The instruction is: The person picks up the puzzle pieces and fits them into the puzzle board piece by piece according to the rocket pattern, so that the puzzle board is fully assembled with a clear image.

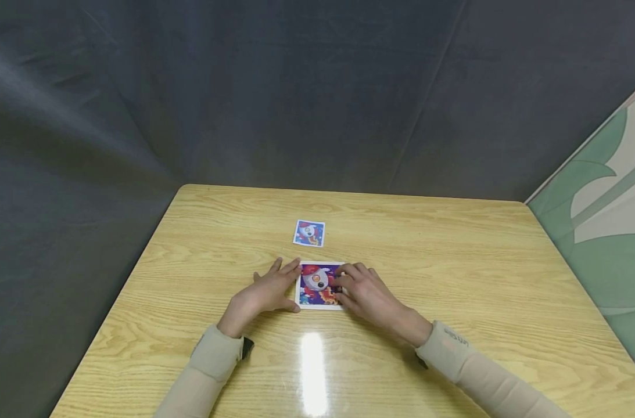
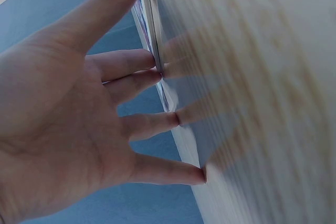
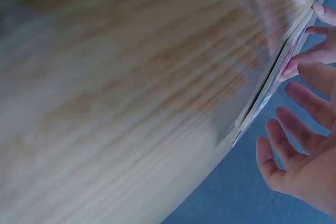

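Observation:
A flat picture board [image 1: 314, 284] with a white border lies on the wooden table, showing a white and red cartoon figure on purple. Along its left edge my left hand [image 1: 269, 292] rests with fingers spread, thumb at the lower corner. The left wrist view shows the same left hand [image 2: 63, 124] with fingertips down at the board's edge and the tabletop. Over the right part of the picture is my right hand [image 1: 372, 299], fingertips at its surface. In the right wrist view the right hand's fingers [image 3: 283, 145] are loosely bent, with nothing visible between them.
A smaller card [image 1: 309, 233] with a similar picture lies beyond the board. Dark curtain [image 1: 317, 98] hangs behind and left of the wooden table [image 1: 453, 255]. A leaf-patterned panel [image 1: 610, 249] stands on the right.

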`<state>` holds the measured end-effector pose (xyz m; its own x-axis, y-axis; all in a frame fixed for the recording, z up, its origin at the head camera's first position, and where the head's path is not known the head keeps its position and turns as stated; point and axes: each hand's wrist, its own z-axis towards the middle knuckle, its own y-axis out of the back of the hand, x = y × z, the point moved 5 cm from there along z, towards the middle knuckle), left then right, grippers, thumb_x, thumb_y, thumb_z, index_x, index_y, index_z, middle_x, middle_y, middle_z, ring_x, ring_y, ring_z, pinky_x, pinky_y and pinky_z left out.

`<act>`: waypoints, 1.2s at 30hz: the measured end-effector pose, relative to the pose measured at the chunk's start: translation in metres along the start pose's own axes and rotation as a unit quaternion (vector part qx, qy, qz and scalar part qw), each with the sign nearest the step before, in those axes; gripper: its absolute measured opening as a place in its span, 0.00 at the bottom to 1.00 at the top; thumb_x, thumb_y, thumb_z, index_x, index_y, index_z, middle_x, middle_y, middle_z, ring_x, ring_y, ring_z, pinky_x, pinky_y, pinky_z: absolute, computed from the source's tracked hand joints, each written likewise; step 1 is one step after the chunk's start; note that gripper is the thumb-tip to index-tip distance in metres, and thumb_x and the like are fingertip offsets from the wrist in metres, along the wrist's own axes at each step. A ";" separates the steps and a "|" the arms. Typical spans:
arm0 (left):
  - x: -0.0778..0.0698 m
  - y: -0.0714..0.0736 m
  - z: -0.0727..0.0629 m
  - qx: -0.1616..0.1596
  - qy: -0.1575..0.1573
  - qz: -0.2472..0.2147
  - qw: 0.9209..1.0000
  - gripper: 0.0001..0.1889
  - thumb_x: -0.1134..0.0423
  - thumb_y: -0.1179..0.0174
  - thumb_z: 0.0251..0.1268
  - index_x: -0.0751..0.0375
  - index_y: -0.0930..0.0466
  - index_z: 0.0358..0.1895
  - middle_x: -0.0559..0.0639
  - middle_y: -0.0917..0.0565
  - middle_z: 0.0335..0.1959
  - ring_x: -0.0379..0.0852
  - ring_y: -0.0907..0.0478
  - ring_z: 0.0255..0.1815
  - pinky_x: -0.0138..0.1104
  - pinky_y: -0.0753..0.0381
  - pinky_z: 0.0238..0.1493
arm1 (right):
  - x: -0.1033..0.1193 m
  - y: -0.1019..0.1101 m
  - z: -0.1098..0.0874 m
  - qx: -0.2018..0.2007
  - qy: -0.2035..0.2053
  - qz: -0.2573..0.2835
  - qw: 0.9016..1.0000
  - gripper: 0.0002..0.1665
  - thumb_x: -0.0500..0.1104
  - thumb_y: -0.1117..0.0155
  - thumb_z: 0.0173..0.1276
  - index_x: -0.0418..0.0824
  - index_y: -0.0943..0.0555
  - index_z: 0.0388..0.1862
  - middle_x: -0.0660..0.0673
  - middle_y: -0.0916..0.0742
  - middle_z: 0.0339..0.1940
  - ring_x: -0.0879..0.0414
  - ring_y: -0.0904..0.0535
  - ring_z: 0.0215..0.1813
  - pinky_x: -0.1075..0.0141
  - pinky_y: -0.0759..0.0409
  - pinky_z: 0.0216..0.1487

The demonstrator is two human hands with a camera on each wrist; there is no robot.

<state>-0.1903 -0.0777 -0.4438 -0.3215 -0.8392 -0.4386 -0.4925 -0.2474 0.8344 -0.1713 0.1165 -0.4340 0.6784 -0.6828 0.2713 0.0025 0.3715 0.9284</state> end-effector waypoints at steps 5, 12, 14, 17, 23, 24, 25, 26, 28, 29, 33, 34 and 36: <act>0.001 0.000 0.000 0.002 0.002 0.001 1.000 0.47 0.51 0.31 0.55 0.62 0.45 0.75 0.49 0.53 0.79 0.63 0.63 0.77 0.76 0.56 0.59 | 0.000 -0.002 0.001 0.002 -0.006 0.005 1.000 0.20 0.47 0.32 0.64 0.42 0.17 0.54 0.44 0.20 0.57 0.49 0.27 0.56 0.53 0.24 0.49; -0.001 -0.001 -0.001 0.002 -0.002 -0.001 1.000 0.46 0.51 0.31 0.55 0.63 0.44 0.74 0.50 0.52 0.78 0.65 0.62 0.76 0.77 0.56 0.58 | 0.001 -0.008 0.003 0.039 -0.029 0.006 0.999 0.35 0.57 0.31 0.61 0.41 0.24 0.63 0.41 0.26 0.66 0.45 0.32 0.65 0.46 0.27 0.55; -0.001 -0.001 -0.001 0.002 -0.003 -0.002 1.000 0.46 0.51 0.31 0.55 0.63 0.44 0.74 0.50 0.52 0.78 0.65 0.62 0.76 0.77 0.56 0.58 | 0.002 -0.010 0.005 0.046 -0.033 0.008 0.998 0.36 0.57 0.31 0.61 0.41 0.25 0.64 0.41 0.27 0.68 0.44 0.33 0.66 0.44 0.28 0.57; -0.001 -0.002 -0.001 0.004 -0.003 0.001 1.000 0.47 0.51 0.31 0.55 0.62 0.45 0.75 0.50 0.52 0.78 0.64 0.62 0.76 0.77 0.55 0.58 | 0.006 -0.013 0.009 0.055 -0.026 0.011 0.998 0.40 0.59 0.31 0.60 0.41 0.27 0.66 0.40 0.29 0.70 0.42 0.35 0.68 0.41 0.30 0.59; -0.002 -0.003 0.002 0.001 -0.005 0.007 1.000 0.49 0.50 0.30 0.54 0.63 0.48 0.75 0.53 0.51 0.78 0.65 0.62 0.76 0.77 0.53 0.57 | 0.012 -0.024 0.019 0.116 -0.032 0.021 0.993 0.57 0.68 0.32 0.55 0.41 0.39 0.75 0.38 0.39 0.76 0.36 0.47 0.75 0.33 0.43 0.66; -0.002 -0.003 0.002 -0.003 -0.006 0.008 1.000 0.50 0.50 0.30 0.54 0.64 0.48 0.75 0.54 0.51 0.78 0.65 0.61 0.76 0.77 0.52 0.57 | 0.012 -0.026 0.021 0.126 -0.035 0.023 0.991 0.58 0.69 0.33 0.54 0.41 0.41 0.76 0.37 0.40 0.77 0.36 0.49 0.75 0.33 0.45 0.67; -0.002 -0.002 0.002 -0.007 -0.009 0.009 1.000 0.50 0.50 0.29 0.53 0.64 0.48 0.75 0.56 0.50 0.78 0.65 0.60 0.76 0.77 0.51 0.57 | 0.011 -0.028 0.022 0.136 -0.037 0.023 0.990 0.59 0.70 0.33 0.54 0.41 0.43 0.76 0.38 0.41 0.77 0.36 0.50 0.76 0.33 0.47 0.68; -0.002 -0.001 0.003 -0.012 -0.014 0.008 1.000 0.51 0.50 0.28 0.52 0.65 0.47 0.75 0.57 0.48 0.77 0.65 0.58 0.76 0.76 0.50 0.58 | 0.011 -0.029 0.024 0.142 -0.037 0.026 0.989 0.60 0.70 0.34 0.54 0.41 0.44 0.77 0.38 0.42 0.77 0.36 0.50 0.76 0.33 0.47 0.68; -0.003 0.000 0.003 -0.029 -0.032 0.007 0.999 0.48 0.50 0.27 0.50 0.65 0.42 0.71 0.59 0.42 0.73 0.63 0.50 0.75 0.75 0.45 0.58 | 0.010 -0.031 0.028 0.151 -0.035 0.032 0.987 0.61 0.71 0.34 0.54 0.43 0.46 0.78 0.38 0.42 0.77 0.37 0.51 0.76 0.32 0.48 0.69; -0.004 0.001 0.002 -0.037 -0.045 0.006 0.998 0.46 0.50 0.26 0.49 0.63 0.40 0.69 0.59 0.39 0.70 0.61 0.45 0.73 0.72 0.41 0.58 | 0.010 -0.032 0.030 0.155 -0.033 0.037 0.987 0.61 0.70 0.34 0.54 0.44 0.47 0.78 0.38 0.43 0.78 0.37 0.51 0.76 0.32 0.49 0.69; -0.007 0.004 0.001 -0.059 -0.097 0.000 0.993 0.40 0.51 0.25 0.46 0.56 0.36 0.62 0.53 0.34 0.61 0.53 0.33 0.61 0.56 0.27 0.57 | 0.010 -0.034 0.036 0.159 -0.025 0.053 0.986 0.63 0.69 0.31 0.53 0.46 0.49 0.78 0.39 0.42 0.77 0.39 0.50 0.76 0.31 0.50 0.68; -0.007 0.004 0.001 -0.061 -0.109 -0.003 0.992 0.39 0.52 0.25 0.46 0.55 0.36 0.61 0.53 0.34 0.60 0.52 0.32 0.59 0.51 0.25 0.57 | 0.009 -0.034 0.037 0.157 -0.023 0.054 0.986 0.63 0.69 0.31 0.52 0.46 0.48 0.78 0.39 0.41 0.76 0.40 0.49 0.76 0.31 0.49 0.67; -0.007 0.006 0.000 -0.063 -0.126 -0.020 0.990 0.39 0.54 0.25 0.47 0.56 0.37 0.61 0.54 0.36 0.60 0.52 0.32 0.59 0.47 0.25 0.58 | 0.009 -0.033 0.039 0.147 -0.021 0.056 0.987 0.63 0.69 0.29 0.51 0.47 0.47 0.78 0.39 0.39 0.75 0.41 0.46 0.74 0.31 0.46 0.66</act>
<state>-0.1913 -0.0730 -0.4356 -0.5032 -0.6836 -0.5287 -0.4098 -0.3498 0.8424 -0.1942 0.0734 -0.4524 0.6311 -0.6755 0.3813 -0.2883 0.2521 0.9237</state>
